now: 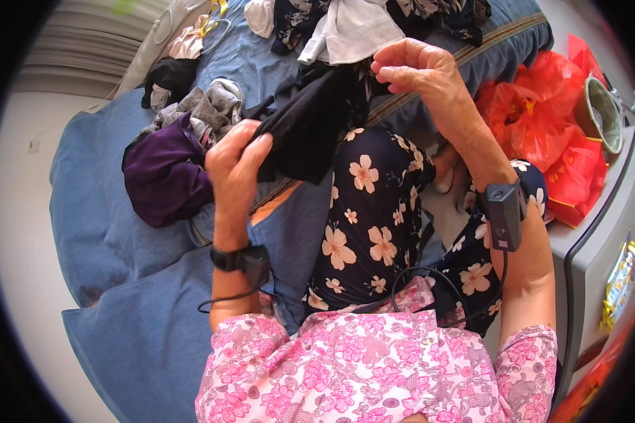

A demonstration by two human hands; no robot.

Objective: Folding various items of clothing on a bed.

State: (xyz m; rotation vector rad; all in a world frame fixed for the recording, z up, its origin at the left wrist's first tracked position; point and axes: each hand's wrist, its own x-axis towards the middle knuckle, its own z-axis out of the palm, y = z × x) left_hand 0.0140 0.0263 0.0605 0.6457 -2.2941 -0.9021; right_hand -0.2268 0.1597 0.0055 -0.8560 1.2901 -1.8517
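A black cloth garment (305, 127) hangs stretched in front of me, above the bed's edge and beside my thigh. My left hand (237, 168) is closed on its left end, with thumb and fingers pinching the fabric. Past the garment's upper right end, my right hand (422, 69) is raised with its fingers curled toward the thumb. Whatever those fingers hold, if anything, cannot be made out. Near my left hand lies a bunched dark purple garment (164, 175). A grey patterned cloth (219, 106) rests just behind it.
A blue bedcover (113, 204) spreads under the clothes. At the back lie a whitish garment (353, 32) and dark floral clothes (296, 21). Yellow hangers (212, 20) are at the far left. Red plastic bags (536, 106) sit on a grey-white cabinet (578, 247) to the right.
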